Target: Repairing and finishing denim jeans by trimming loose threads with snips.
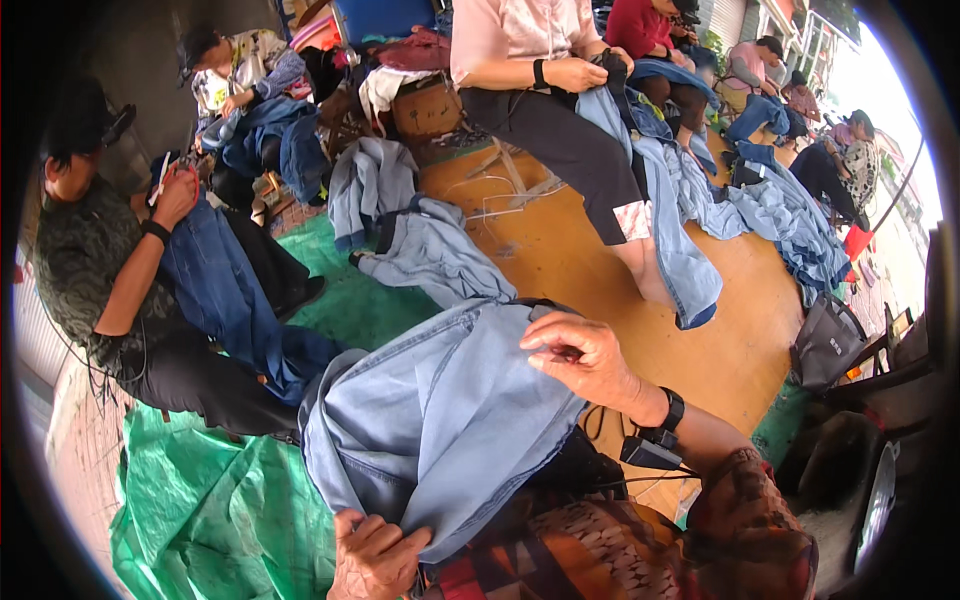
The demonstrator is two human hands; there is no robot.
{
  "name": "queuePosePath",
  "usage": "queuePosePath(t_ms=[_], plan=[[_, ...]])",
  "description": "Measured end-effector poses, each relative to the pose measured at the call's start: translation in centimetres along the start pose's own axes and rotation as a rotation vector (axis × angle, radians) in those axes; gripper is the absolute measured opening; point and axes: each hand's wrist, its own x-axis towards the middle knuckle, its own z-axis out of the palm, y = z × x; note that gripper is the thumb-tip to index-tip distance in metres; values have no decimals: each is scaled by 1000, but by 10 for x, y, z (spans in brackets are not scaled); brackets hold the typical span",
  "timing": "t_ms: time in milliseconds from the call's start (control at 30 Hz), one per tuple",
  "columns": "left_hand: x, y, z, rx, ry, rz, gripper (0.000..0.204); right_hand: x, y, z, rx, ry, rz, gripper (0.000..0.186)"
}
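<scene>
A light-blue denim garment [450,400] is spread across my lap, its stitched seams showing and its cloth creased. At the near left edge, my left hand [378,555] pinches the denim between thumb and fingers. My right hand [592,362] hovers at the far right edge of the cloth, fingers curled together around a small dark reddish thing [568,353]. Most of that thing is hidden by the fingers, so its kind cannot be made out. On my right wrist is a black band [668,415] with a dark box and cable by it.
Light-blue denim pieces [425,245] lie just beyond my lap. A green sheet [220,510] and an orange-brown board [700,350] cover the ground. On the left a person [110,230] handles dark-blue jeans [215,280]; others sit ahead with denim. A dark bag [828,345] stands at right.
</scene>
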Motion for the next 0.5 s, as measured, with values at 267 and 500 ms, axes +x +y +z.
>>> queuePosePath(t_ms=[267,500], plan=[[-23,2,31,-267,-127,-121,34,9,-9,20,-34,-205,-34,34],[-20,-21,15,-514,483,-492,11,22,-24,57,-12,-397,-214,45]])
